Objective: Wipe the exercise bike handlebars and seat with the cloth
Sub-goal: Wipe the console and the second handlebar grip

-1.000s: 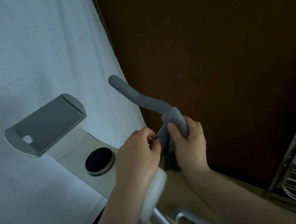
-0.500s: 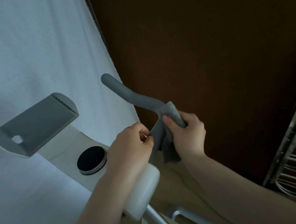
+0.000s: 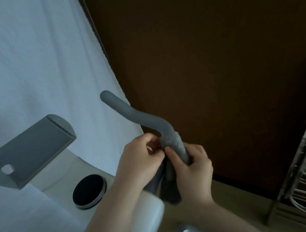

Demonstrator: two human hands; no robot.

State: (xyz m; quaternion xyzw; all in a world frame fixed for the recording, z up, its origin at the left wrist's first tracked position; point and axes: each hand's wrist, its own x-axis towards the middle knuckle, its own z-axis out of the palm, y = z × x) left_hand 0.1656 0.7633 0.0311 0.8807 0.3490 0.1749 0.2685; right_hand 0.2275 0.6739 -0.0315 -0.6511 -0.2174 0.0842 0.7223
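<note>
The grey cloth (image 3: 175,148) is wrapped around the lower stretch of the grey handlebar (image 3: 138,116), its loose tail hanging down between the two wrists. The right hand (image 3: 191,170) grips the wrapped bar, fingers curled round cloth and bar together, thumb pressing on the near side. The left hand (image 3: 141,161), touching it on the inner side, pinches the cloth's upper edge with curled fingers. Above the hands the handlebar's curved upper end is bare, so wiping looks barely under way on this grip. The seat is not in view; it, and any other handlebar, appear left to do. Beyond the left hand sit the grey device holder (image 3: 31,149) and a round black knob (image 3: 89,191).
</note>
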